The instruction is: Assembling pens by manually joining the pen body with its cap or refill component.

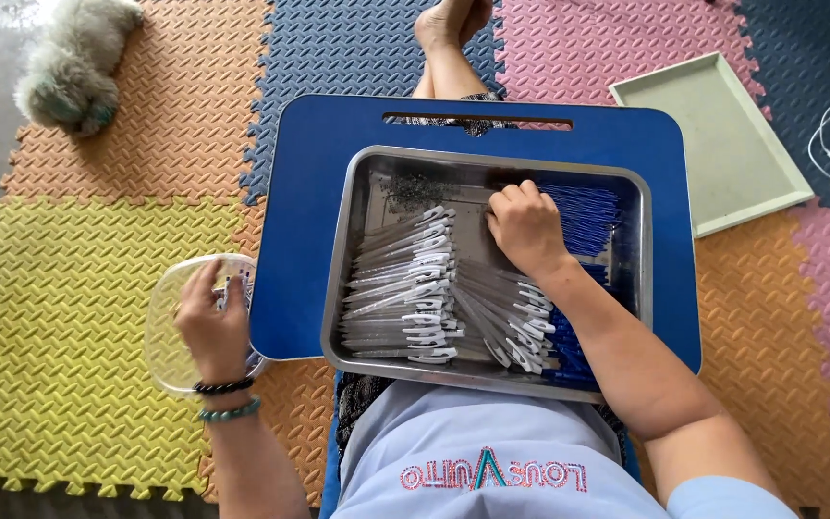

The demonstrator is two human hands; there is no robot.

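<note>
A person sits on a floor of coloured foam mats [98, 288] with a blue lap worktop [305, 240] across the legs. On it stands a metal tray [357, 192] holding rows of white pen barrels [401, 288] and, toward three o'clock, blue refills [583, 216]. The right hand [527, 226] rests fingers-down in the tray beside the refills. At nine o'clock the left hand [211, 322] reaches into a clear plastic tub [170, 327]. A fluffy dog [74, 62] lies at ten o'clock; a pale green tray [722, 144] at two o'clock.
</note>
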